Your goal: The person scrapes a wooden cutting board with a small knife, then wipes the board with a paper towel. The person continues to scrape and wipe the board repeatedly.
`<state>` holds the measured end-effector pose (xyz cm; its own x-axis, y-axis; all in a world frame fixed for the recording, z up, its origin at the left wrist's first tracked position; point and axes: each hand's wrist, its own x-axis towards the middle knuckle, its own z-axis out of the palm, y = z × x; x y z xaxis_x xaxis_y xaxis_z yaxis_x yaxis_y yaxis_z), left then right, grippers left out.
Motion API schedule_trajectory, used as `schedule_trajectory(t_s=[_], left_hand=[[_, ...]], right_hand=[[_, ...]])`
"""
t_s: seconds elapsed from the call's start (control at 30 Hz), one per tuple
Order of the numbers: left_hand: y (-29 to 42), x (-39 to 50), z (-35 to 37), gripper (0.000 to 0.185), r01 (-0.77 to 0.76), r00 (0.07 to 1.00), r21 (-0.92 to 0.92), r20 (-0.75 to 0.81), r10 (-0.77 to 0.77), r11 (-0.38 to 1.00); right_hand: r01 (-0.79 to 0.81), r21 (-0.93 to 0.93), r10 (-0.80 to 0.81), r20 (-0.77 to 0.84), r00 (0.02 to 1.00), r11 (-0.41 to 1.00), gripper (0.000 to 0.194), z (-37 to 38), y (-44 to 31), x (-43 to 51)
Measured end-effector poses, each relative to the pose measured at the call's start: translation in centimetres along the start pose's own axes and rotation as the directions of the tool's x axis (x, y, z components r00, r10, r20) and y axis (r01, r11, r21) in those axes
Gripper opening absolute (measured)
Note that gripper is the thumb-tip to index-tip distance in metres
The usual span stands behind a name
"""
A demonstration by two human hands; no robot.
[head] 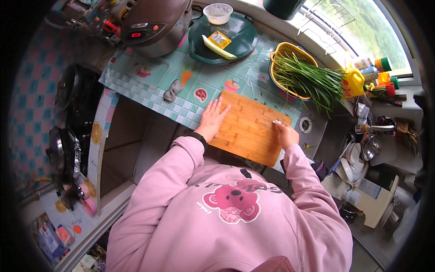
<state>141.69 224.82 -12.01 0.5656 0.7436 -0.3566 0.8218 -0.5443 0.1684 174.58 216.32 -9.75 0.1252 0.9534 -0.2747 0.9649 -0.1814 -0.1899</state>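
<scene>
A bamboo cutting board (pixel 249 127) lies at an angle on the counter's front edge, its surface damp-looking in places. Flat along its left edge rests my left hand (pixel 211 119), fingers apart and holding nothing. Near the board's right edge, my right hand (pixel 286 133) is closed around a small whitish wad (pixel 277 121), mostly hidden by the fingers; its material is unclear. Beyond the board's far right corner, long green chives or similar leaves (pixel 306 74) spill from a yellow basket (pixel 273 69).
A rice cooker (pixel 156 32) and a dark green round lid-like appliance (pixel 204 32) stand behind. On the latter sit a plastic bowl (pixel 218 15), a yellow packet (pixel 220 39) and a pale peeled stalk (pixel 217 49). A grey cloth (pixel 173 91) lies left; a sink (pixel 311 122) is right.
</scene>
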Motion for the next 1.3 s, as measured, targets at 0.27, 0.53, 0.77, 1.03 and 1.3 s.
schedule_trajectory(t_s=[0.27,0.53,0.77,1.03,1.3], left_hand=[[0.9,0.4,-1.0,0.140,0.043,0.993,0.144,0.106,-0.059,0.989],[1.9,0.6,-1.1,0.103,-0.186,0.973,0.331,-0.068,0.220,0.925],[4.1,1.7,-1.5,0.075,-0.351,0.936,0.346,0.097,0.339,0.870],[3.8,1.6,-1.9,0.080,-0.382,0.924,0.265,0.092,0.372,0.885],[6.3,0.7,-4.6,0.131,-0.318,0.921,0.226,0.303,0.244,0.921]], right_hand=[[-0.012,0.054,0.018,-0.112,0.994,0.998,0.026,2.0,-2.1,3.2],[-0.108,-0.084,0.119,0.141,0.983,0.991,0.034,1.3,-2.6,-6.7],[-0.056,0.039,0.059,-0.088,0.994,0.998,0.030,2.4,-4.0,-1.3],[-0.123,0.061,0.123,0.003,0.992,0.991,0.038,2.8,-4.9,-3.8],[-0.324,0.121,0.319,0.064,0.946,0.938,0.038,3.7,-3.2,-5.1]])
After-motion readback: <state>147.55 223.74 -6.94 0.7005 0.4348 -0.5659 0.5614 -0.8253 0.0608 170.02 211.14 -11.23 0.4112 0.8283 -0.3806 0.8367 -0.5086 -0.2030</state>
